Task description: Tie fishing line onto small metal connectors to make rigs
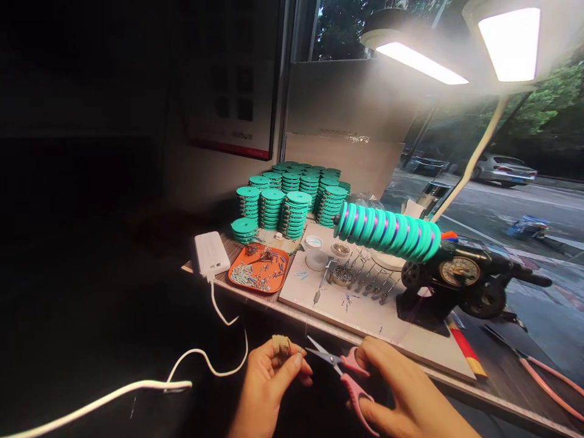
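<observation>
In front of the table edge, my right hand [387, 383] grips pink-handled scissors [344, 368], with thumb and fingers in the loops. The blades stand apart and point toward my left hand [276, 377]. That hand is closed, thumb against forefinger, on something too small to make out. A tan wrap [280, 344] goes round one of its fingers. Just beyond both hands lies a pale board [365, 325] carrying small metal parts [348, 301], a row of metal swivels and wires [371, 283] and little round dishes [342, 275].
An orange tray [283, 281] of small pieces sits left, beside a white power bank [211, 252] with a hanging cable [219, 313]. Green spools [294, 216] stand stacked behind. More spools [387, 231] fill a black winding machine's shaft [460, 271]. Larger scissors [524, 359] lie right, under lamps [511, 45].
</observation>
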Motion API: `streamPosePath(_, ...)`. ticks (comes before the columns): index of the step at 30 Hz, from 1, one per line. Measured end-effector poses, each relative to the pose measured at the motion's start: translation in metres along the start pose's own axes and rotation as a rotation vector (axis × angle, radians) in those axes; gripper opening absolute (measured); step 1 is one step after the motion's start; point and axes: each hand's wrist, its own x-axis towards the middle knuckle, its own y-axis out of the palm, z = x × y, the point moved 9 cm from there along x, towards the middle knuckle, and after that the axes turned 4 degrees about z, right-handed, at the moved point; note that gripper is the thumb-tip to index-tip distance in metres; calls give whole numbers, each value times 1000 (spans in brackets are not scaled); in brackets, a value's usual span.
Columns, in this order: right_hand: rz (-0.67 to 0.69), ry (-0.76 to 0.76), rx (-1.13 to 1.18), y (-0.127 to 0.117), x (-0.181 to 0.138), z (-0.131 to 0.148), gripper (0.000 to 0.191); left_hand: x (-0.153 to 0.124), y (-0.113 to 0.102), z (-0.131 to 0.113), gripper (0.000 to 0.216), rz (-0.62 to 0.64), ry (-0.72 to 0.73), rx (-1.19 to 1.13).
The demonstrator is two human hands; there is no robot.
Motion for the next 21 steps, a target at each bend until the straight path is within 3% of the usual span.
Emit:
streamPosePath(10,-19,-12,-120,10,-2,-7,14,1,-6,-1,17,-62,45,-35)
streamPosePath(21,-5,9,-43,10,0,-5,14,0,-4,-4,18,-57,55,-36)
